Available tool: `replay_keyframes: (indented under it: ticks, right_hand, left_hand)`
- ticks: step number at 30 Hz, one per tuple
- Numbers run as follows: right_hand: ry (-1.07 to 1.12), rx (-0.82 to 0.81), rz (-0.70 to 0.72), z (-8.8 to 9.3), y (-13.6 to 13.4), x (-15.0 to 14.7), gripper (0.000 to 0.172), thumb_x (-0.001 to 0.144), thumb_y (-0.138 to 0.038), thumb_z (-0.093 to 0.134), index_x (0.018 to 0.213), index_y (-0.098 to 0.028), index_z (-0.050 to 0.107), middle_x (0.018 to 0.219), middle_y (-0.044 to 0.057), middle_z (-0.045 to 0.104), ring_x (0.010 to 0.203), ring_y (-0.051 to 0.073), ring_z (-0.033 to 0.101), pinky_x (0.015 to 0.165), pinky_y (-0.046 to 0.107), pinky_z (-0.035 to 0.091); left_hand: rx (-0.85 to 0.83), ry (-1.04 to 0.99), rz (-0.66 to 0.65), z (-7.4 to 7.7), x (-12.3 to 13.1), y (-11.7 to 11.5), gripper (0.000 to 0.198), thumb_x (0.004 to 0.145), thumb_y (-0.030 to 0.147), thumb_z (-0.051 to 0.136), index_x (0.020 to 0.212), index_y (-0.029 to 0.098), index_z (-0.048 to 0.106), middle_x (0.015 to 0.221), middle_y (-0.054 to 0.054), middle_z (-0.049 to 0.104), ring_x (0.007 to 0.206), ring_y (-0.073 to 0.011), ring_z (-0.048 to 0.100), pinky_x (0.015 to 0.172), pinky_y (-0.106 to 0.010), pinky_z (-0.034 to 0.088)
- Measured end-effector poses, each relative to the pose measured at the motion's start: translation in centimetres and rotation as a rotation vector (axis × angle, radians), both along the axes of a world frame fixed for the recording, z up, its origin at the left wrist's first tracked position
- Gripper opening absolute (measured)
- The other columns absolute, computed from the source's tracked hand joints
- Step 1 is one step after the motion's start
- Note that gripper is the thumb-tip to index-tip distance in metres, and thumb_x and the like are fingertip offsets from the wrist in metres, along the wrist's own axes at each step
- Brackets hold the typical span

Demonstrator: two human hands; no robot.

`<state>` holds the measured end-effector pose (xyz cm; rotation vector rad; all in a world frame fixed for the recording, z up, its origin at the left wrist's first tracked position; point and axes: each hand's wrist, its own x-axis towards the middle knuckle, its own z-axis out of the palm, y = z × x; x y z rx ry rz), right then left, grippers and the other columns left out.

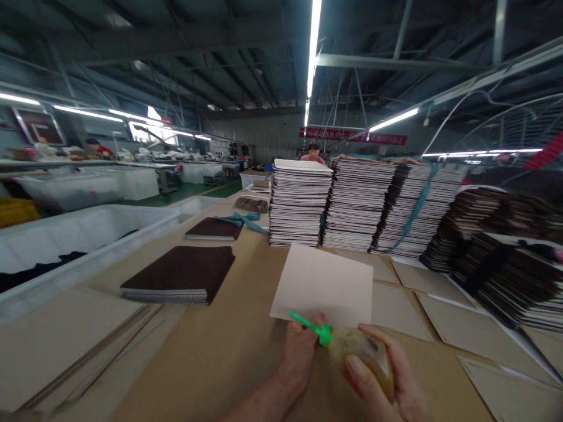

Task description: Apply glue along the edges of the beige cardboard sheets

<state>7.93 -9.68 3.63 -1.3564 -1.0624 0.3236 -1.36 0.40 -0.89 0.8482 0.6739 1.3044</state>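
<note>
Head view: the right hand [387, 375] wraps around a soft, yellowish glue bottle [363, 354], fingers curled and pressed against its side, thumb laid over the top, so the green nozzle [308, 326] points left and up toward the sheet. The left hand [300, 351] sits just beside the nozzle, its fingers gathered at the nozzle's base where the green cap meets the bottle; whether they pinch it or only steady it cannot be told. Both hands hover low over the brown cardboard-covered table [229, 351], likely to keep the tip close to the work. The bottle looks translucent, amber-tinted and slightly squashed under the grip. Directly behind the nozzle lies a pale card sheet [323, 284], flat and slightly skewed, its near edge touching the hands' area. More pale boards [461, 328] lie spread to the right. To the left rests a stack of dark brown covers [182, 272]; behind stand tall striped stacks [356, 205]. A co-worker [313, 152] stands beyond them.
</note>
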Motion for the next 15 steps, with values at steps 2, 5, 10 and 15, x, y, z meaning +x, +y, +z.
replay_keyframes:
  ticks: [2, 5, 10, 15]
  right_hand:
    - [-0.180, 0.094, 0.057, 0.2, 0.9, 0.2, 0.034, 0.081, -0.051, 0.064, 0.103, -0.024, 0.063, 0.106, 0.003, 0.063, 0.095, 0.022, 0.060, 0.077, 0.024, 0.048]
    - [-0.399, 0.176, 0.147, 0.3, 2.1, 0.2, 0.025, 0.088, -0.042, 0.060, 0.107, -0.025, 0.058, 0.099, 0.002, 0.062, 0.085, 0.018, 0.061, 0.070, 0.024, 0.048]
    - [-0.499, 0.131, 0.112, 0.4, 3.0, 0.0, 0.023, 0.093, -0.042, 0.053, 0.109, -0.026, 0.053, 0.098, 0.000, 0.059, 0.084, 0.016, 0.059, 0.071, 0.025, 0.048]
    - [-0.590, 0.146, 0.190, 0.4, 2.9, 0.1, 0.019, 0.094, -0.041, 0.051, 0.107, -0.027, 0.053, 0.094, -0.001, 0.060, 0.080, 0.015, 0.061, 0.065, 0.022, 0.049]
  left_hand:
    - [0.029, -0.029, -0.017, 0.3, 0.1, -0.1, 0.022, 0.068, 0.035, 0.078, 0.067, 0.017, 0.066, 0.069, 0.000, 0.065, 0.065, -0.0142, 0.055, 0.063, -0.023, 0.045]
    - [0.076, -0.077, -0.056, 0.1, 0.2, -0.1, 0.022, 0.064, 0.034, 0.078, 0.072, 0.016, 0.068, 0.070, -0.001, 0.064, 0.065, -0.0152, 0.054, 0.065, -0.026, 0.045]
    - [0.102, -0.104, -0.164, -0.7, 0.4, -0.3, 0.022, 0.067, 0.029, 0.076, 0.079, 0.012, 0.070, 0.072, -0.005, 0.065, 0.064, -0.0166, 0.054, 0.066, -0.030, 0.046]
    - [0.056, -0.135, -0.125, -0.5, 0.3, -0.5, 0.031, 0.061, 0.043, 0.078, 0.074, 0.017, 0.067, 0.077, -0.003, 0.065, 0.073, -0.0183, 0.055, 0.074, -0.032, 0.047]
